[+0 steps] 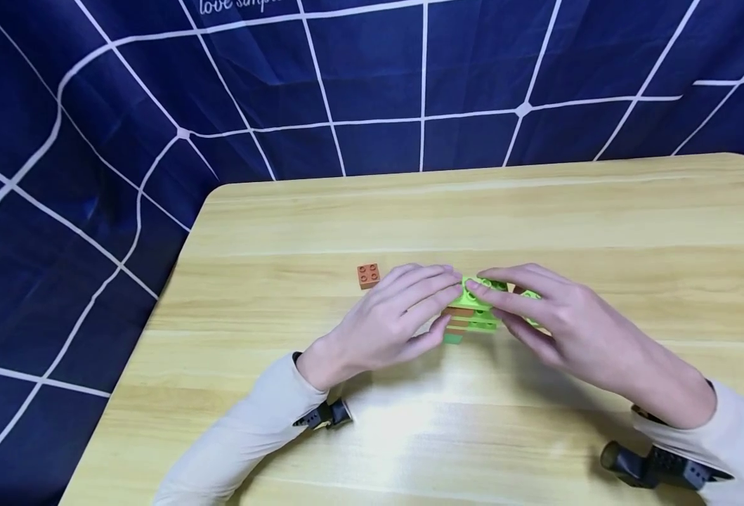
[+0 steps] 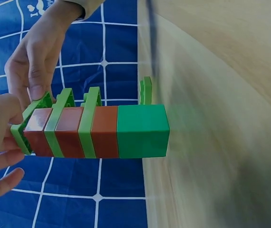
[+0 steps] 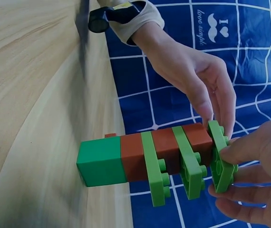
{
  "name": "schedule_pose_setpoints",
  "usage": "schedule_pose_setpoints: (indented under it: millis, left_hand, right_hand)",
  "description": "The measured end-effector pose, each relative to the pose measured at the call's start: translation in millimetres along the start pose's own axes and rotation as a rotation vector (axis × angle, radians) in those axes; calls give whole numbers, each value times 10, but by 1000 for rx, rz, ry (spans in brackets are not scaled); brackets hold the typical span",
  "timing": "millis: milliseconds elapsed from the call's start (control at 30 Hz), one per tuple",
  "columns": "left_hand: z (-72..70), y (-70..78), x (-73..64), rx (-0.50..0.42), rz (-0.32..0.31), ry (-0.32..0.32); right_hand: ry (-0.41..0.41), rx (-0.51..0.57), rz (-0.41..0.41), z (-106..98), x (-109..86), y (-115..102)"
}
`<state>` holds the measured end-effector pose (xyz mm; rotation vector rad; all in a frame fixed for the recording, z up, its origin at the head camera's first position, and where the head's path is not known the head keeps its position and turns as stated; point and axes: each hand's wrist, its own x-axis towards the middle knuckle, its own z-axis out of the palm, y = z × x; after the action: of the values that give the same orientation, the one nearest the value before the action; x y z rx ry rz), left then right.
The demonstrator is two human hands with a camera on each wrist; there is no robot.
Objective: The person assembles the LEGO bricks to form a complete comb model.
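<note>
A brick tower stands between the hands: a dark green block [image 2: 142, 131] at its foot, then brown bricks [image 3: 133, 156] alternating with light green plates [image 3: 153, 168]. Its topmost light green plate [image 3: 221, 156] sits at a slant against the uppermost brown brick. My right hand [image 1: 568, 320] pinches this plate at its right part, thumb on one side and fingers on the other. My left hand [image 1: 397, 313] is at the tower's left end, its thumb and a finger holding the plate's edge; the other fingers are spread. In the head view the hands hide much of the tower.
A loose brown brick [image 1: 368, 276] with four studs lies left of the tower, beyond the left hand. Another light green piece [image 1: 530, 299] lies behind the right fingers. The wooden table [image 1: 283, 232] meets a dark blue gridded cloth [image 1: 372, 77] at the back.
</note>
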<state>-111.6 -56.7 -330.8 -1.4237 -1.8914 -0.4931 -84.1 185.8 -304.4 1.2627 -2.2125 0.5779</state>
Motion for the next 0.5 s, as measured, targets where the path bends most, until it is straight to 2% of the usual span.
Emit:
schedule_pose_setpoints:
  millis: [67, 167, 500]
  left_hand:
    - [2, 5, -5, 26, 20, 7]
    - [-4, 16, -13, 34, 18, 3]
    - [-27, 41, -16, -40, -58, -49]
  right_hand:
    - [3, 3, -3, 5, 1, -1]
    - [6, 2, -6, 12, 1, -1]
    - [13, -18, 24, 32, -6, -15]
